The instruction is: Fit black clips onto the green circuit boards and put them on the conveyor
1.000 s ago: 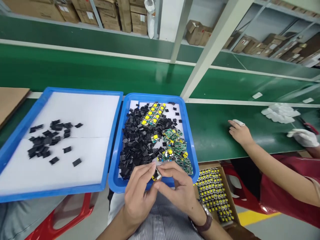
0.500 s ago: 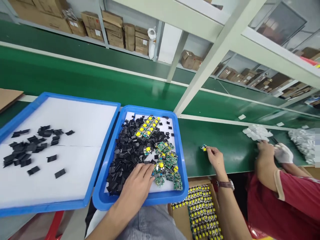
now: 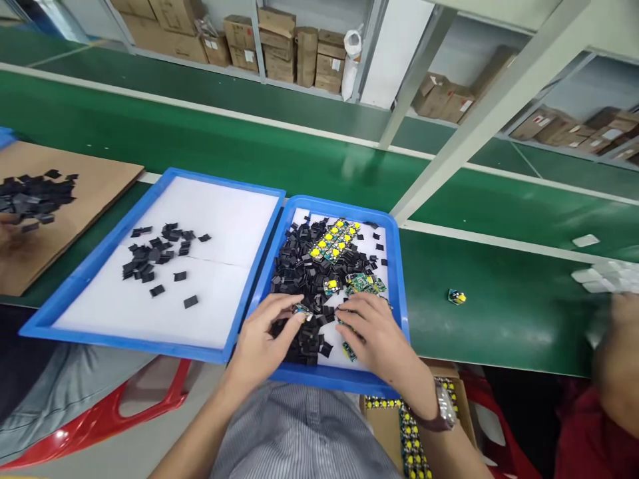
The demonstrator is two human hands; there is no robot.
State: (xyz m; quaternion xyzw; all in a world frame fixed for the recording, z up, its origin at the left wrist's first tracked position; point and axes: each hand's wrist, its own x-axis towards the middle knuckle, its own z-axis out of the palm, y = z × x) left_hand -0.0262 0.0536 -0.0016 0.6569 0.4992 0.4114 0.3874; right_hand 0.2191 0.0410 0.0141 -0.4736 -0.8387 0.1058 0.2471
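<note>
Left hand (image 3: pixel 264 339) pinches what looks like a small board (image 3: pixel 302 311), black clips (image 3: pixel 299 269) just beyond. Right hand (image 3: pixel 377 332) curled on green boards (image 3: pixel 367 283); can't tell its grip.

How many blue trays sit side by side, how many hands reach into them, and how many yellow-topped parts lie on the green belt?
Blue trays: 2
Hands: 2
Yellow-topped parts on the belt: 1
Total: 5

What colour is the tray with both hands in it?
The tray is blue; the head view shows it.
</note>
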